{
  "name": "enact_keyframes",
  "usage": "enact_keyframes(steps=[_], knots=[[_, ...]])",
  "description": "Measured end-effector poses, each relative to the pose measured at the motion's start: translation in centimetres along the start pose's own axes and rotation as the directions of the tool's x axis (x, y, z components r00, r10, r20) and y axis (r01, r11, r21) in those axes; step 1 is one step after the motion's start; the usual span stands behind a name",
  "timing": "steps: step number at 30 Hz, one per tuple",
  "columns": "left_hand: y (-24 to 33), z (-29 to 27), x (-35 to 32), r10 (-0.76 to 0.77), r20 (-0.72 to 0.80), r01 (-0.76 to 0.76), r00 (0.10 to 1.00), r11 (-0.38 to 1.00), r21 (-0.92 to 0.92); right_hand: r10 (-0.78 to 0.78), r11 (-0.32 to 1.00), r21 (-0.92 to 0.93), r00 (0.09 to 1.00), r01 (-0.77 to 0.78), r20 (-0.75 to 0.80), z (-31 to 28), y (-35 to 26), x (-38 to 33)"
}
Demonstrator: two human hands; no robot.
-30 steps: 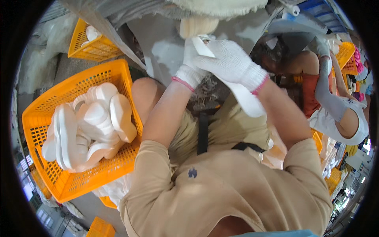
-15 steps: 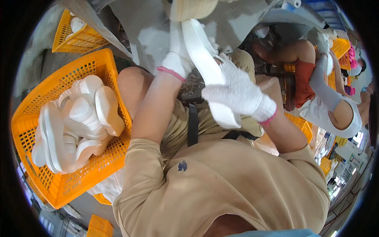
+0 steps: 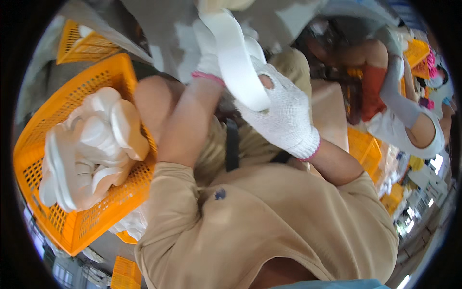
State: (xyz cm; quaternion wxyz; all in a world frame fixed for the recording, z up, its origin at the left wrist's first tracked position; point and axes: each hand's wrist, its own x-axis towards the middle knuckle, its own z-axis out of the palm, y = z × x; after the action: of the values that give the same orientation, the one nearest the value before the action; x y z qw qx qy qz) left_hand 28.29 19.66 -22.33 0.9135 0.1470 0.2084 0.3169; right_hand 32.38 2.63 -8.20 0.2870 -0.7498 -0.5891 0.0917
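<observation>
A white, curved, thick shoe sole [image 3: 238,62] is held between my two gloved hands. Its far end is up against a pale, rounded wheel-like part [image 3: 226,4] at the top edge. My left hand [image 3: 206,55], in a white knit glove with a pink cuff, is closed round the sole's far part from the left; most of its fingers are hidden behind it. My right hand [image 3: 284,108], gloved alike, grips the near end from the right. A bare thumb tip shows through the glove.
On my left stands an orange perforated basket [image 3: 103,224] with several white soles [image 3: 98,132] piled inside. A smaller orange basket [image 3: 89,50] lies beyond it. Grey machine housing [image 3: 168,29] is ahead. A co-worker [image 3: 404,120] sits at right, near orange crates [image 3: 363,149].
The sole has turned and shifted up and left, its near end now inside my right palm. My right hand has moved slightly left and rotated around it. My left hand has shifted slightly left.
</observation>
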Motion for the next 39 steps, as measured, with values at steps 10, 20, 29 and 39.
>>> enact_keyframes(steps=[10,20,29,39], knots=[[0.3,-1.6,3.4,-0.025,0.672,0.31,0.74,0.9,-0.307,-0.153,0.979,-0.148,0.985,0.141,-0.077,-0.1,2.1,4.0],[-0.6,-3.5,5.9,0.119,0.222,-0.099,0.968,0.99,-0.102,-0.2,0.945,-0.277,0.978,0.176,-0.063,1.6,3.2,7.6],[1.7,-1.5,3.5,0.277,0.195,-0.321,0.941,0.913,0.252,-0.148,0.968,-0.214,0.987,0.13,-0.07,0.9,2.5,8.3],[2.6,1.0,1.8,0.244,-0.187,-0.201,0.951,0.954,0.224,0.135,0.991,0.006,0.988,-0.135,-0.073,2.9,2.0,9.1]])
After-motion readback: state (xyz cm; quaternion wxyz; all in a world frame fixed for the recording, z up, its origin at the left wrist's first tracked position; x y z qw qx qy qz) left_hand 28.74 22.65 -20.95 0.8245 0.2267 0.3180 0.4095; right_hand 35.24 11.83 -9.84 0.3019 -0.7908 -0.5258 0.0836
